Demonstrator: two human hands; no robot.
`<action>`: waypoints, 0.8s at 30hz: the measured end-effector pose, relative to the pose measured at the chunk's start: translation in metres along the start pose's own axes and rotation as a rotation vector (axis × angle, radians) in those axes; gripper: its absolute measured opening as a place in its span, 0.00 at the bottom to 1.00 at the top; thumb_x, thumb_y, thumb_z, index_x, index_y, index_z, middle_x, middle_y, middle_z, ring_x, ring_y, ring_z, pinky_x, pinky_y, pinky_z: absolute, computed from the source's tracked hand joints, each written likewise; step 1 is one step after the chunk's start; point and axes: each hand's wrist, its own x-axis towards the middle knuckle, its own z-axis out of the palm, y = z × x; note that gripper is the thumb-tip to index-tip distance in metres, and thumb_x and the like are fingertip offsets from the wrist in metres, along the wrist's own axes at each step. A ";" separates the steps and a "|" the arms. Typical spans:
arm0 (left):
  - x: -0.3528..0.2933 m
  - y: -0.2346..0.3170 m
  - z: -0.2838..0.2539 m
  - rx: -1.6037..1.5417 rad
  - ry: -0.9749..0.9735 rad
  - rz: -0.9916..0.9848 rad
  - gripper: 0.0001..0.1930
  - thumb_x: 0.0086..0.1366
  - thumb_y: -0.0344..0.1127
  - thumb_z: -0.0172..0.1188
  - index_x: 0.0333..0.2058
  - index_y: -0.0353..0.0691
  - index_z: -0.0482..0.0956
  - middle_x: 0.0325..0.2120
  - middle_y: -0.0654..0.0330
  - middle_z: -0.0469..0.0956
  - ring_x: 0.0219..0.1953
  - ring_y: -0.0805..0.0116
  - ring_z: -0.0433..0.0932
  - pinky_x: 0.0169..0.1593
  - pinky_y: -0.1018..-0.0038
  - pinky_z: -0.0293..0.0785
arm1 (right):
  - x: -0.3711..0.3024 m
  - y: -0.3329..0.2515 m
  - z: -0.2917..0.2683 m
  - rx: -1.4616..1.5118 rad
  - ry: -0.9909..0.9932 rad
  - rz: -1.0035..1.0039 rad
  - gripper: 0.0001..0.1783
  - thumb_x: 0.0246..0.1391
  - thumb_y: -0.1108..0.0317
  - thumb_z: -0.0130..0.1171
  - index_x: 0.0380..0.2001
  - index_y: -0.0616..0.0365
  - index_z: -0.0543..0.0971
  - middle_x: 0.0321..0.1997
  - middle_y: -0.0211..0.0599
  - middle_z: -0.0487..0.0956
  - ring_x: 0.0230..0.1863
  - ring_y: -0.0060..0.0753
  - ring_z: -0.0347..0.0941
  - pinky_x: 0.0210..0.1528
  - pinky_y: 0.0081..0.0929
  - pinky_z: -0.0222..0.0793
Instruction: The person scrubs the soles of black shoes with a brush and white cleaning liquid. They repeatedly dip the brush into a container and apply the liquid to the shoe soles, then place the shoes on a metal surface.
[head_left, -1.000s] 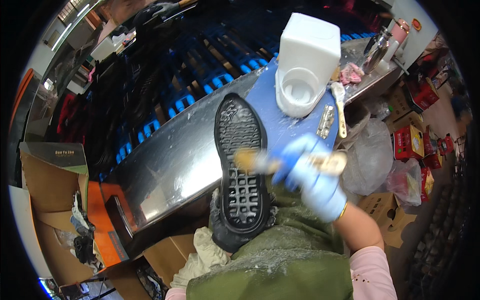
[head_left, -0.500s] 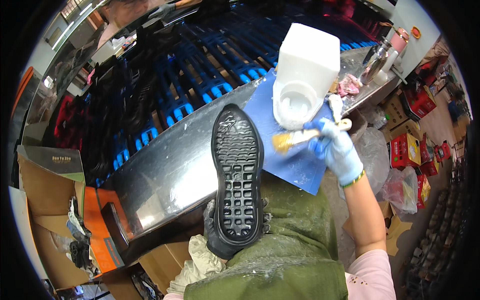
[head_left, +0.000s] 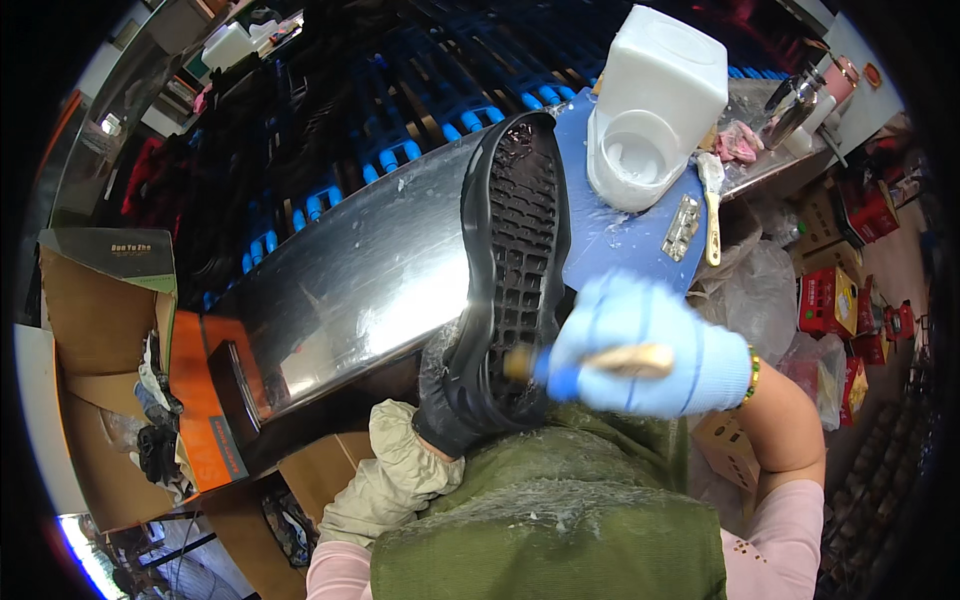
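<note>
The black sole [head_left: 520, 235], gridded near, ribbed far, tilts within the curled left hand [head_left: 443, 400]; the right hand [head_left: 655, 345] clasps a brush [head_left: 632, 361], blurred bristles [head_left: 518, 364] perhaps touching.

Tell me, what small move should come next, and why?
Probably a short stroke of the brush along the black sole: the right hand has its blurred bristles at or just above the grid, while the left hand holds the sole's near end.

Left of the sole [head_left: 520, 265], the counter [head_left: 350, 280] offers room; rightward, a white container [head_left: 665, 75] blocks.
</note>
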 end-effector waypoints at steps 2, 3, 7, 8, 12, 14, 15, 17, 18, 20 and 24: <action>-0.001 0.000 -0.011 -0.075 0.034 -0.033 0.37 0.74 0.59 0.46 0.72 0.39 0.59 0.66 0.43 0.68 0.67 0.48 0.69 0.70 0.48 0.67 | 0.000 0.006 0.007 0.070 -0.062 0.132 0.07 0.57 0.58 0.63 0.33 0.47 0.80 0.30 0.36 0.81 0.35 0.44 0.79 0.41 0.40 0.76; -0.001 0.000 -0.017 -0.110 0.052 -0.054 0.38 0.73 0.59 0.49 0.72 0.38 0.59 0.66 0.43 0.67 0.68 0.48 0.68 0.70 0.48 0.67 | 0.001 0.022 0.001 0.005 0.010 0.161 0.07 0.57 0.59 0.63 0.33 0.47 0.80 0.30 0.36 0.81 0.35 0.44 0.79 0.41 0.39 0.77; -0.001 0.005 -0.013 -0.163 0.057 -0.078 0.39 0.72 0.58 0.54 0.71 0.36 0.59 0.65 0.43 0.68 0.66 0.48 0.70 0.69 0.51 0.70 | 0.004 0.081 -0.062 -0.508 0.423 0.223 0.07 0.59 0.63 0.64 0.34 0.54 0.81 0.32 0.36 0.83 0.35 0.34 0.81 0.42 0.34 0.79; 0.001 0.009 -0.002 -0.154 0.030 -0.083 0.38 0.73 0.56 0.53 0.71 0.36 0.60 0.64 0.44 0.69 0.64 0.49 0.72 0.67 0.52 0.72 | 0.002 0.061 -0.073 0.069 0.533 0.418 0.07 0.62 0.65 0.63 0.36 0.58 0.82 0.33 0.33 0.85 0.34 0.22 0.81 0.40 0.25 0.78; 0.014 0.014 0.040 -0.116 -0.100 -0.124 0.32 0.77 0.51 0.51 0.70 0.36 0.61 0.61 0.47 0.73 0.59 0.52 0.77 0.63 0.56 0.77 | -0.019 0.085 -0.085 -0.111 0.699 0.466 0.07 0.62 0.65 0.65 0.34 0.57 0.84 0.29 0.30 0.84 0.31 0.17 0.79 0.37 0.21 0.76; 0.031 0.007 0.044 -0.004 -0.032 -0.037 0.39 0.71 0.60 0.58 0.68 0.37 0.65 0.57 0.44 0.76 0.57 0.49 0.79 0.62 0.50 0.78 | -0.016 0.113 -0.061 0.032 0.699 0.719 0.07 0.61 0.63 0.67 0.35 0.54 0.85 0.28 0.27 0.84 0.30 0.18 0.78 0.34 0.20 0.74; 0.035 0.004 0.043 -0.055 -0.061 -0.040 0.38 0.71 0.60 0.57 0.68 0.37 0.65 0.57 0.45 0.77 0.56 0.49 0.80 0.61 0.51 0.78 | -0.020 0.105 -0.063 0.131 0.753 0.668 0.08 0.61 0.63 0.66 0.37 0.55 0.86 0.29 0.28 0.84 0.30 0.18 0.78 0.34 0.20 0.74; 0.033 -0.003 0.046 -0.103 -0.086 -0.027 0.35 0.73 0.57 0.56 0.68 0.38 0.66 0.56 0.48 0.77 0.54 0.53 0.81 0.60 0.55 0.80 | -0.034 0.088 -0.067 0.274 0.875 0.516 0.11 0.62 0.64 0.65 0.40 0.60 0.86 0.32 0.33 0.85 0.30 0.20 0.78 0.34 0.19 0.75; 0.031 -0.005 0.049 -0.119 -0.094 -0.024 0.34 0.73 0.56 0.55 0.67 0.38 0.66 0.56 0.48 0.77 0.54 0.53 0.81 0.59 0.55 0.80 | -0.039 0.073 -0.070 0.213 0.949 0.400 0.12 0.62 0.64 0.64 0.40 0.63 0.86 0.34 0.35 0.85 0.30 0.22 0.79 0.34 0.20 0.76; 0.028 -0.012 0.051 -0.150 -0.099 -0.047 0.32 0.74 0.55 0.55 0.66 0.37 0.67 0.55 0.49 0.78 0.54 0.54 0.81 0.58 0.56 0.80 | -0.060 0.072 -0.066 0.293 0.947 0.585 0.14 0.65 0.62 0.62 0.43 0.62 0.85 0.36 0.34 0.85 0.33 0.20 0.79 0.36 0.17 0.75; 0.017 -0.025 0.048 -0.216 -0.089 -0.105 0.29 0.75 0.52 0.54 0.64 0.35 0.68 0.54 0.49 0.78 0.53 0.55 0.81 0.56 0.57 0.81 | -0.049 0.068 -0.008 0.712 0.710 0.660 0.14 0.63 0.64 0.62 0.41 0.67 0.84 0.36 0.40 0.85 0.33 0.25 0.79 0.32 0.22 0.76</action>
